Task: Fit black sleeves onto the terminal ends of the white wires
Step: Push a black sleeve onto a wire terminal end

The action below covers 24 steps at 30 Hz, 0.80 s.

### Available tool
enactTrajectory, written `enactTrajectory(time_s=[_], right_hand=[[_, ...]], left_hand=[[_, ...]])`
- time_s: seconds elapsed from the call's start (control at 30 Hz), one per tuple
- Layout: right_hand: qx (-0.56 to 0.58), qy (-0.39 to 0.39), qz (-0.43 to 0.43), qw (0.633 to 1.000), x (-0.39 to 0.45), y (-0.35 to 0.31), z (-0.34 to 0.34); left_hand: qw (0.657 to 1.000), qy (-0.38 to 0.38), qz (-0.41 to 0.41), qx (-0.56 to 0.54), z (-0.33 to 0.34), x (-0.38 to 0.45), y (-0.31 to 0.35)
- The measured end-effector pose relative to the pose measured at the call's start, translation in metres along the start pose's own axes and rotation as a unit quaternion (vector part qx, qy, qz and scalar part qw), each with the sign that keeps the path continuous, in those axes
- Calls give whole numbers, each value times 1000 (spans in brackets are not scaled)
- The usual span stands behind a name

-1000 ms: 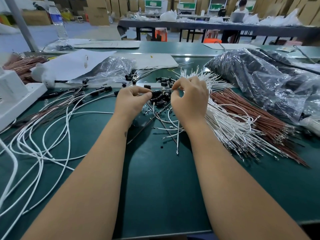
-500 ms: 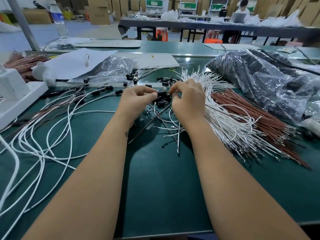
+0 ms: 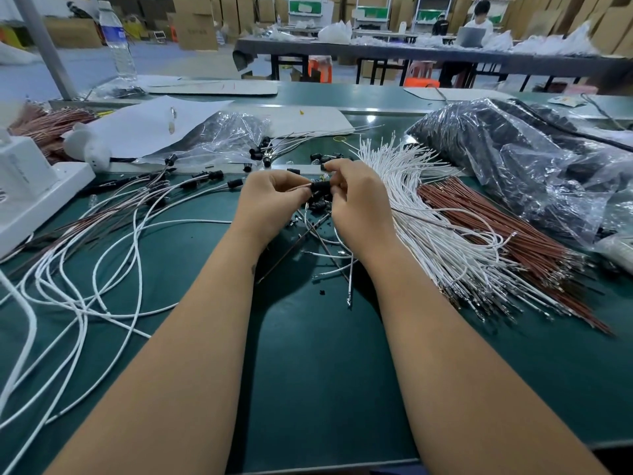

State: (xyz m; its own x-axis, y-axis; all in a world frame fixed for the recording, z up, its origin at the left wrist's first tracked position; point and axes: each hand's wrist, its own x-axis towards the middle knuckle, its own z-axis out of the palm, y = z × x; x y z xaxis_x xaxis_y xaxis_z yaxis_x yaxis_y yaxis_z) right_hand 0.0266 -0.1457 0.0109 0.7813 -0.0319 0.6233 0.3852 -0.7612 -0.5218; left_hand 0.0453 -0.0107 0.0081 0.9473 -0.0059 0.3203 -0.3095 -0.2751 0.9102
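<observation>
My left hand [image 3: 269,200] and my right hand [image 3: 356,197] meet over the green mat, fingertips almost touching. Between them sits a black sleeve [image 3: 320,187], pinched by my right fingers. A thin wire end [image 3: 297,188] pinched in my left fingers points into the sleeve. More loose black sleeves [image 3: 320,204] lie just under the hands. A thick bundle of white wires [image 3: 421,214] with metal terminals fans out to the right. Sleeved white wires [image 3: 102,255] loop across the mat on the left.
Brown wires [image 3: 513,241] lie beside the white bundle, and a large plastic bag of black parts [image 3: 531,166] sits at the right. A white device [image 3: 30,186] stands at the left edge. Paper, a clear bag [image 3: 222,135] and a water bottle [image 3: 118,42] are behind.
Both hands have drawn together and lifted slightly from the sleeve pile. The wire end in my left fingers now lines up with the sleeve in my right fingers.
</observation>
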Motion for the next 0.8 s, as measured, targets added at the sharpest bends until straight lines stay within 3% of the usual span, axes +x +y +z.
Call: enactTrajectory(time_s=[0.2, 0.37, 0.43, 0.53, 0.67, 0.8], right_hand=[[-72, -32, -41, 996, 2, -2, 3], [-152, 31, -4, 988, 8, 11, -8], [-157, 33, 8, 987, 7, 12, -9], [-130, 13, 2, 991, 6, 7, -4], [-85, -26, -37, 995, 3, -2, 1], [-141, -5, -27, 990, 1, 2, 1]], left_hand=[[994, 26, 58, 92, 1, 0, 2], [938, 217, -20, 270, -8, 2, -1], [916, 241, -38, 319, -13, 1, -3], [908, 192, 58, 368, -8, -1, -3], [918, 71, 231, 314, 5, -3, 3], [925, 112, 185, 314, -5, -1, -3]])
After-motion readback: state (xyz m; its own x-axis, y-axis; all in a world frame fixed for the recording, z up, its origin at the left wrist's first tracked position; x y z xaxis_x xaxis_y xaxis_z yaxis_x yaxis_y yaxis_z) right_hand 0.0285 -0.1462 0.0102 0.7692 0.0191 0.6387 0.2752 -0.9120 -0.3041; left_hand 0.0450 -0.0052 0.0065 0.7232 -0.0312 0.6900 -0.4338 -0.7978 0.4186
